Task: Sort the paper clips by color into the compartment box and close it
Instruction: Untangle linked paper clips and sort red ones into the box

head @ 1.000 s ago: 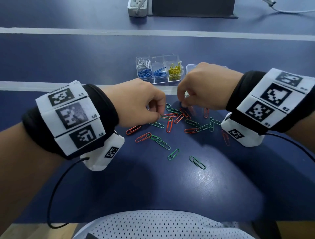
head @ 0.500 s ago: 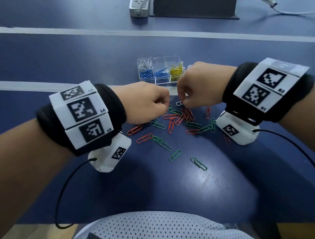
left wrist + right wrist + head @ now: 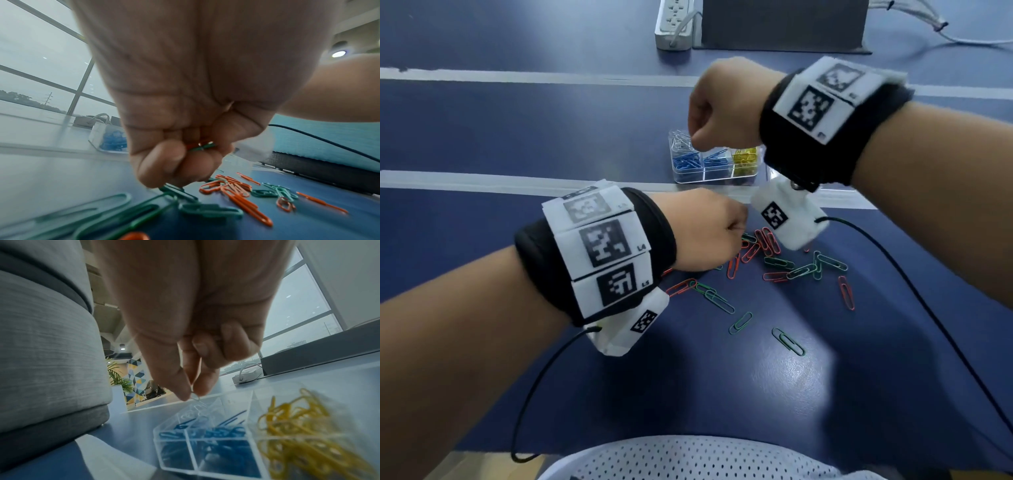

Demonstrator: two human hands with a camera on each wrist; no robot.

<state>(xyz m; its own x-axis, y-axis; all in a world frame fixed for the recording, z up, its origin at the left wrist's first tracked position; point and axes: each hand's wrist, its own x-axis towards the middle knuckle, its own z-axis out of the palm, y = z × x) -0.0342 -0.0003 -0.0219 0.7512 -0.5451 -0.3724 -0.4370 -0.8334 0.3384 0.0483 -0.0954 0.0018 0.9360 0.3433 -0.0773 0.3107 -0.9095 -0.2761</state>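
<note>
The clear compartment box (image 3: pixel 714 179) stands open beyond the pile, holding silver, blue and yellow clips. My right hand (image 3: pixel 693 137) hovers over its far left corner and pinches a silver paper clip (image 3: pixel 196 398) between thumb and forefinger, just above the box (image 3: pixel 205 449). Loose red and green clips (image 3: pixel 767 253) lie scattered on the blue table. My left hand (image 3: pixel 738 234) is down at the pile's left edge, fingers curled round a few red and green clips (image 3: pixel 200 147), its fingertips touching a green clip (image 3: pixel 176 190) on the table.
A white power strip (image 3: pixel 674 24) and a dark flat base (image 3: pixel 784 24) sit at the table's far side. Black wrist cables (image 3: pixel 914 274) trail over the table on the right. White stripes (image 3: pixel 482 185) cross the table.
My right hand has lifted from the pile and moved forward over the box with a silver clip. The left hand has stayed at the pile.
</note>
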